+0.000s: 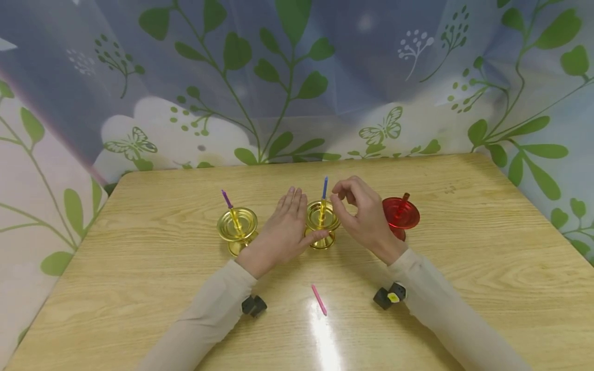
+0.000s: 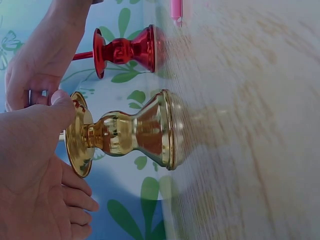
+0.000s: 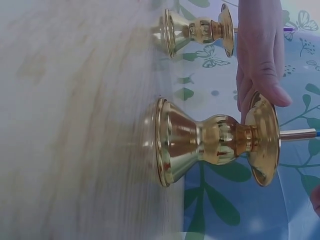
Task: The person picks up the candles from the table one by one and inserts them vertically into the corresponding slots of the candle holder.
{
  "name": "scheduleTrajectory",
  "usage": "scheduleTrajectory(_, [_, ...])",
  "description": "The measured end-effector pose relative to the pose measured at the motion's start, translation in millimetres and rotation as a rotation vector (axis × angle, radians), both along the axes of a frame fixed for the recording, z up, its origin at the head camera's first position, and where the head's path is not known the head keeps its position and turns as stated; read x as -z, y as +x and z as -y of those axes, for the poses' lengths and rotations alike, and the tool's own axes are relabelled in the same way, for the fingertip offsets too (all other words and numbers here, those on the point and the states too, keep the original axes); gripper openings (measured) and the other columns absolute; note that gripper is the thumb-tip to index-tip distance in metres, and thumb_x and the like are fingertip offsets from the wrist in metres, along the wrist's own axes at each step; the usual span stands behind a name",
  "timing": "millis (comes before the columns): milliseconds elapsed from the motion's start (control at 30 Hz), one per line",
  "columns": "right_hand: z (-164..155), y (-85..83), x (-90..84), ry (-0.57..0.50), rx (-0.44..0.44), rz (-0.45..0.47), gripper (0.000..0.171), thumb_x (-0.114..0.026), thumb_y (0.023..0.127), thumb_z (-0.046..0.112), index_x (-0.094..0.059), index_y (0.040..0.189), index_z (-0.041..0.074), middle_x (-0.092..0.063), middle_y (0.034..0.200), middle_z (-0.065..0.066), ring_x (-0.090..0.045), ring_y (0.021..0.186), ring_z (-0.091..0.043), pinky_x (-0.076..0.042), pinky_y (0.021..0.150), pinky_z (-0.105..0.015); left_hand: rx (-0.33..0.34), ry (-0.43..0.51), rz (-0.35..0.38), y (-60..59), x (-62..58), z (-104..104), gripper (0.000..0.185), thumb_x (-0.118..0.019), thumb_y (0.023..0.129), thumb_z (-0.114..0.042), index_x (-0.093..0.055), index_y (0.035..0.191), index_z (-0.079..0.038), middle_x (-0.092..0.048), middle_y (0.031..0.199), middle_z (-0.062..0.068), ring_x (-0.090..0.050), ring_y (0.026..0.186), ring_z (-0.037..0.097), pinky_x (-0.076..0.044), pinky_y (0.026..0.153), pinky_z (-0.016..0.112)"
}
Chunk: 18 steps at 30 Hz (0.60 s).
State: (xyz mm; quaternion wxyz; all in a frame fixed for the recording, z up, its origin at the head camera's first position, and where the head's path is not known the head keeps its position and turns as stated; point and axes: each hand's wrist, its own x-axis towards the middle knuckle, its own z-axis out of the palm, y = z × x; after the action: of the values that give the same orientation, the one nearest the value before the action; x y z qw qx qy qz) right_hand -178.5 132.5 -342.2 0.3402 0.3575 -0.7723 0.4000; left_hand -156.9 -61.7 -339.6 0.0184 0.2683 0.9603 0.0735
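Observation:
A gold candle holder (image 1: 320, 241) stands upright at the middle of the table, with a blue candle (image 1: 325, 188) in its socket. My left hand (image 1: 286, 226) lies along its left side, fingers straight; the thumb (image 2: 62, 106) is right at the dish rim. On the other side, my right hand (image 1: 364, 216) has loosely curled fingers close to the blue candle, apart from it, with nothing between them. To the left, a second gold holder (image 3: 202, 31) bears a purple candle (image 1: 226, 199). A red candle holder (image 2: 120, 51) with a red stem stands just beyond my right hand.
A pink candle (image 1: 318, 300) lies on the wooden table (image 1: 153, 288) between my forearms. Behind the far edge hangs a leaf-patterned curtain (image 1: 352, 77). Small black devices (image 1: 390, 296) sit at both wrists.

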Motion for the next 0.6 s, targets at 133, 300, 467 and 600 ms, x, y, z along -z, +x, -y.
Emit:
scheduleTrajectory(133, [-4.9, 4.1, 0.2, 0.005, 0.009, -0.005, 0.008, -0.060, 0.087, 0.003, -0.059, 0.094, -0.001, -0.056, 0.080, -0.008, -0.047, 0.069, -0.014, -0.040, 0.060, -0.022, -0.003, 0.005, 0.004, 0.7, -0.1, 0.4, 0.091, -0.028, 0.097, -0.063, -0.013, 0.150, 0.010, -0.007, 0.156, 0.028, 0.001, 0.146, 0.035, -0.006, 0.118, 0.041])
scheduleTrajectory(300, [-13.5, 11.8, 5.6, 0.016, 0.011, 0.021, 0.008, -0.059, 0.088, 0.004, -0.059, 0.094, 0.000, -0.055, 0.080, -0.007, -0.046, 0.067, -0.018, -0.040, 0.060, -0.021, -0.002, 0.008, -0.002, 1.2, -0.3, 0.6, 0.092, -0.028, 0.097, -0.063, -0.013, 0.150, 0.010, -0.007, 0.156, 0.028, 0.000, 0.146, 0.035, -0.006, 0.118, 0.041])
scheduleTrajectory(467, [-22.1, 21.8, 11.3, 0.057, 0.006, 0.055, 0.012, -0.058, 0.091, 0.012, -0.058, 0.096, 0.000, -0.056, 0.082, -0.006, -0.047, 0.070, -0.015, -0.041, 0.060, -0.024, -0.005, 0.017, -0.009, 1.2, 0.4, 0.5, 0.091, -0.028, 0.097, -0.063, -0.014, 0.150, 0.010, -0.009, 0.156, 0.029, -0.001, 0.146, 0.035, -0.007, 0.118, 0.041])
scheduleTrajectory(600, [-30.4, 29.6, 12.0, 0.073, 0.018, 0.074, 0.011, -0.059, 0.091, 0.012, -0.059, 0.096, 0.001, -0.057, 0.083, -0.004, -0.047, 0.072, -0.010, -0.040, 0.060, -0.020, -0.005, 0.021, -0.005, 1.2, 0.0, 0.5, 0.090, -0.028, 0.098, -0.062, -0.014, 0.149, 0.011, -0.010, 0.155, 0.029, -0.002, 0.146, 0.036, -0.007, 0.118, 0.041])
